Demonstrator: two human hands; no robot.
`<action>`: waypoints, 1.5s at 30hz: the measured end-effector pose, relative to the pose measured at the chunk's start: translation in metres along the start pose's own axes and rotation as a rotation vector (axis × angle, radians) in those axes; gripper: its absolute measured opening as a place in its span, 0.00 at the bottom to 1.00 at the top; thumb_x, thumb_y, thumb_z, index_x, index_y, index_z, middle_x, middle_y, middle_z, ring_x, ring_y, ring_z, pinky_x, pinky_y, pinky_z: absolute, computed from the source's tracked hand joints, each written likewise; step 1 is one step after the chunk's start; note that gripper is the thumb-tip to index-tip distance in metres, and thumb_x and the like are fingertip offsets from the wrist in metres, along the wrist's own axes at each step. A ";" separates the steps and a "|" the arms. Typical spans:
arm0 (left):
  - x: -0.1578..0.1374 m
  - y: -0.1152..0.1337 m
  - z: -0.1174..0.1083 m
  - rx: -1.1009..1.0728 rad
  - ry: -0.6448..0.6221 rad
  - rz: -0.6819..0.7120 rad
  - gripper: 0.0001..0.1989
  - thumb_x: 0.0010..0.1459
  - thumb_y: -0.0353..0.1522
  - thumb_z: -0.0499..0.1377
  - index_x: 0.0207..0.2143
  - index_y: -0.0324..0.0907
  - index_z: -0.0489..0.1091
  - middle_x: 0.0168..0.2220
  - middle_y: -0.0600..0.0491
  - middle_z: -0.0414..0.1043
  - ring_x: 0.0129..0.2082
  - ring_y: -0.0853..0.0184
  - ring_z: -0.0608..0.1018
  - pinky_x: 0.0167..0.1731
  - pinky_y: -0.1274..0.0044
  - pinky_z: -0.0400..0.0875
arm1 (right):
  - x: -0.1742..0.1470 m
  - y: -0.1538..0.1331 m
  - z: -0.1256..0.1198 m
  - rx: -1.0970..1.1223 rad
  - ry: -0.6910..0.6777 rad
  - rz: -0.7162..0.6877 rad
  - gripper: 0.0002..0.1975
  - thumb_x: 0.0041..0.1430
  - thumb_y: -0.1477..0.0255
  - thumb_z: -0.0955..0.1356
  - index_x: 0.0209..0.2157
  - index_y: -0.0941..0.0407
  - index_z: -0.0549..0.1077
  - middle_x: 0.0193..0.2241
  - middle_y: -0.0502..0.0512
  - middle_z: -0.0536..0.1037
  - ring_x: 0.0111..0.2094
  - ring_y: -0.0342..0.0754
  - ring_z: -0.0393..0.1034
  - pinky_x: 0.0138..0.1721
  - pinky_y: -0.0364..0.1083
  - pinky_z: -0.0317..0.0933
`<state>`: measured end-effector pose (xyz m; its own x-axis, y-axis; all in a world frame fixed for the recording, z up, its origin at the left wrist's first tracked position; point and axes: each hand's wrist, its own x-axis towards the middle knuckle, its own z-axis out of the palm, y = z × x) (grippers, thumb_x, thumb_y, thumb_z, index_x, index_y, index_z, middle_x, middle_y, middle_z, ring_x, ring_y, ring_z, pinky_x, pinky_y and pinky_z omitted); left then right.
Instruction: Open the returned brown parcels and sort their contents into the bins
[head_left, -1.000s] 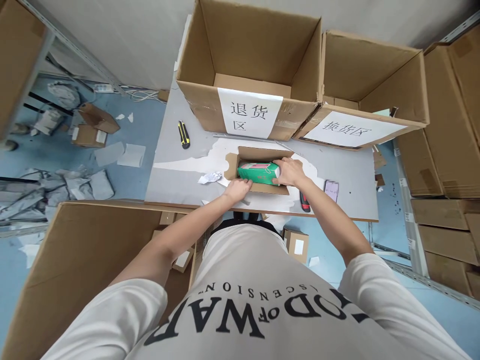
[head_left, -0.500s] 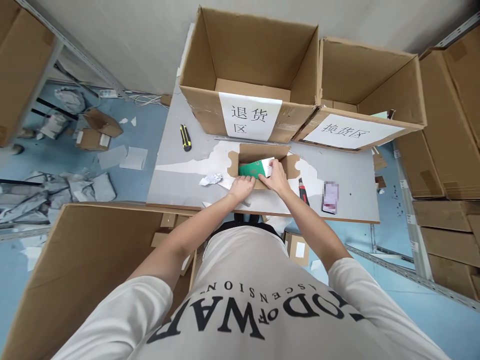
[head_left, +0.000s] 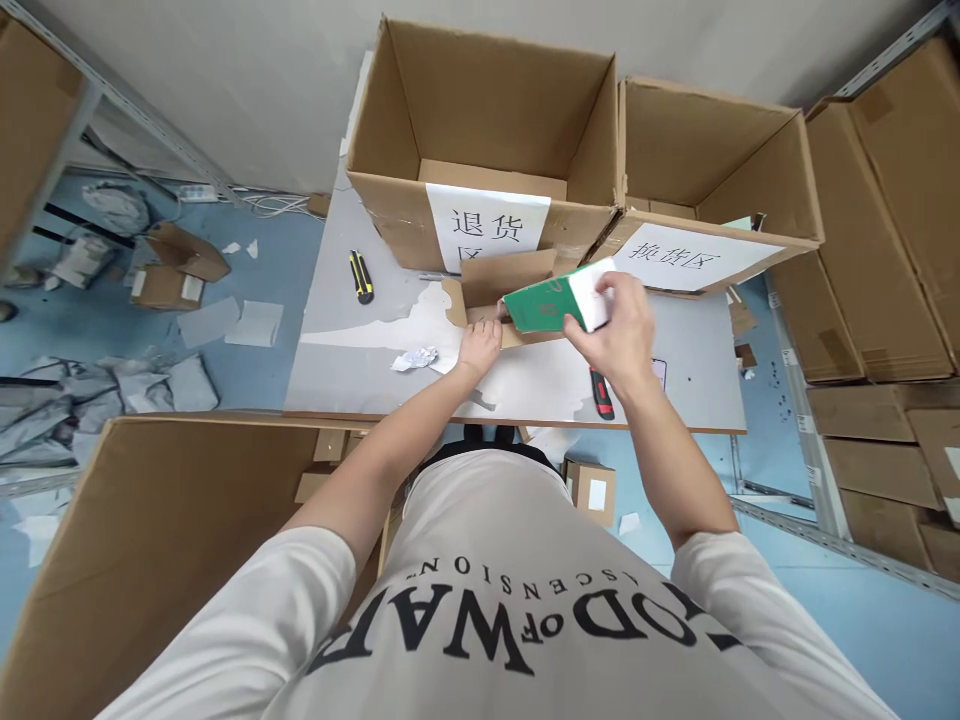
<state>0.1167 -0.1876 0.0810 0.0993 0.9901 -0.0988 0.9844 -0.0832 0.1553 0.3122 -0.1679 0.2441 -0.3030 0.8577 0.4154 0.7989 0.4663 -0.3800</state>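
Far left, grey bags (head_left: 142, 405) were heaped on the blue floor, with a ripped-up little box (head_left: 169, 287) lying beyond them; a huge carton (head_left: 210, 510) took up the lower left corner, right by the desk (head_left: 337, 378); up on that, a yellow-and-black cutter (head_left: 361, 277) sat near the left edge, and a crumpled bit of paper (head_left: 415, 359) lay closer in; next came the left hand (head_left: 480, 345), fingers together and bent over the near-left edge of a small open carton (head_left: 506, 275), though I couldn't tell if that grip was a real pinch or just pressing; a big labelled box (head_left: 574, 230) stood right behind that; the green box (head_left: 547, 303) was mostly clear of the small one, tilted, its left end low over the carton and its white end up to the right; a red-and-black cutter (head_left: 601, 394) lay nearer the front edge; the right hand (head_left: 619, 325) had its grip closed around that white end, thumb below and fingers above; a phone (head_left: 659, 372) peeked out past the wrist; a second labelled box (head_left: 750, 165) stood behind, and stacked cartons (head_left: 870, 450) filled the far right.
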 end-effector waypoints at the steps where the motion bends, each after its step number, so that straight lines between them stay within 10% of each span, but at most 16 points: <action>1: 0.003 -0.002 0.000 0.001 -0.008 -0.007 0.25 0.62 0.23 0.40 0.60 0.28 0.58 0.49 0.33 0.68 0.51 0.53 0.69 0.50 0.64 0.60 | -0.009 -0.002 -0.015 -0.020 0.017 0.014 0.21 0.49 0.65 0.67 0.45 0.53 0.63 0.42 0.59 0.68 0.46 0.57 0.64 0.42 0.54 0.63; 6: 0.006 -0.011 -0.001 -0.024 -0.008 0.080 0.37 0.55 0.32 0.57 0.63 0.26 0.50 0.53 0.33 0.65 0.53 0.50 0.67 0.54 0.64 0.58 | -0.062 0.003 -0.031 -0.075 -0.031 0.136 0.21 0.49 0.64 0.67 0.46 0.52 0.62 0.42 0.58 0.68 0.44 0.57 0.64 0.42 0.54 0.63; 13: -0.008 -0.022 -0.015 -0.275 0.055 0.220 0.49 0.48 0.44 0.63 0.65 0.32 0.46 0.60 0.35 0.59 0.60 0.48 0.62 0.61 0.58 0.52 | -0.107 0.025 0.065 -0.044 -0.262 0.265 0.19 0.51 0.66 0.67 0.46 0.54 0.66 0.45 0.64 0.67 0.46 0.62 0.64 0.45 0.57 0.62; 20: -0.031 -0.028 -0.024 -0.314 0.209 0.285 0.29 0.55 0.37 0.54 0.59 0.37 0.59 0.57 0.41 0.65 0.61 0.56 0.64 0.64 0.59 0.49 | -0.116 0.030 0.109 -0.089 -0.303 0.235 0.20 0.54 0.65 0.66 0.49 0.55 0.66 0.48 0.66 0.63 0.45 0.61 0.63 0.44 0.56 0.61; 27: -0.054 -0.012 -0.032 -0.178 0.265 0.249 0.15 0.61 0.29 0.49 0.45 0.45 0.71 0.52 0.45 0.71 0.55 0.57 0.69 0.58 0.56 0.55 | -0.117 0.026 0.105 -0.132 -0.380 0.208 0.25 0.55 0.58 0.68 0.51 0.55 0.64 0.49 0.67 0.63 0.44 0.61 0.65 0.40 0.54 0.63; 32: -0.086 0.029 -0.015 -0.321 0.083 0.329 0.14 0.63 0.34 0.51 0.47 0.41 0.71 0.48 0.44 0.74 0.49 0.58 0.74 0.49 0.66 0.67 | -0.107 0.035 0.083 -0.100 -0.494 0.083 0.27 0.52 0.58 0.71 0.50 0.54 0.64 0.61 0.69 0.56 0.43 0.61 0.69 0.39 0.55 0.64; 38: -0.067 0.058 0.010 -0.582 -0.001 -0.037 0.49 0.47 0.44 0.67 0.64 0.35 0.49 0.59 0.35 0.64 0.58 0.49 0.70 0.52 0.63 0.67 | -0.080 0.056 0.065 -0.087 -0.693 -0.127 0.21 0.54 0.62 0.71 0.47 0.54 0.65 0.56 0.63 0.65 0.45 0.58 0.70 0.34 0.50 0.63; 45: -0.032 0.050 0.015 -0.759 0.011 0.164 0.52 0.43 0.41 0.70 0.64 0.36 0.47 0.65 0.35 0.55 0.64 0.52 0.61 0.61 0.63 0.59 | -0.061 0.071 0.060 -0.079 -0.759 -0.222 0.25 0.52 0.57 0.71 0.47 0.54 0.66 0.48 0.61 0.71 0.41 0.56 0.70 0.33 0.48 0.60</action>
<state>0.1650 -0.2247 0.0776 0.2298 0.9732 -0.0067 0.5871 -0.1331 0.7985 0.3568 -0.1742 0.1422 -0.7084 0.6728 -0.2132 0.7039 0.6516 -0.2826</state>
